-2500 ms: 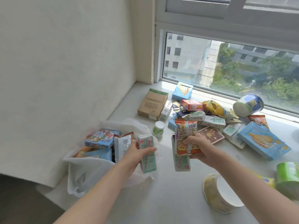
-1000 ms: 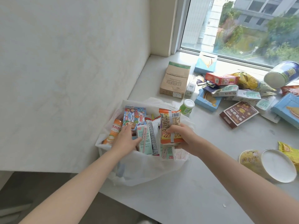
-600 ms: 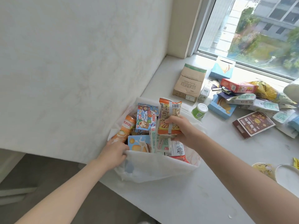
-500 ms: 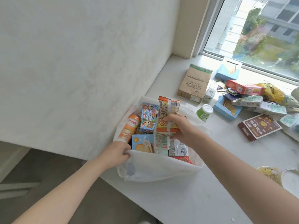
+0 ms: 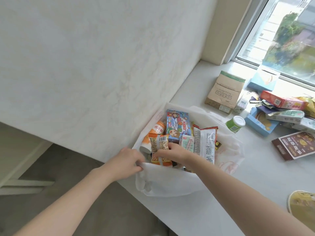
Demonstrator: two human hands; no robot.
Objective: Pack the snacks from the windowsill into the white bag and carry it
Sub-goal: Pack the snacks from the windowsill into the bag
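The white bag [image 5: 168, 183] stands at the windowsill's near left corner, stuffed with snacks: a blue cartoon box [image 5: 177, 125], an orange bottle [image 5: 157, 129], a pale green drink carton [image 5: 186, 143] and a silver packet [image 5: 205, 142]. My left hand [image 5: 127, 161] grips the bag's near rim. My right hand [image 5: 172, 153] holds an orange snack packet [image 5: 159, 145] down inside the bag's left side. More snacks lie loose on the sill to the right.
On the windowsill [image 5: 255, 176] lie a brown cardboard box [image 5: 225, 91], a small green bottle [image 5: 236, 124], light blue boxes [image 5: 260, 123], a red box [image 5: 281, 100], a brown flat box [image 5: 296, 145] and a paper bowl [image 5: 301, 204]. A white wall stands left; the floor drops below.
My right hand has pushed the orange packet from above the bag down into its left side. The drink carton has left my left hand, which now grips the bag's rim. The view swung left.
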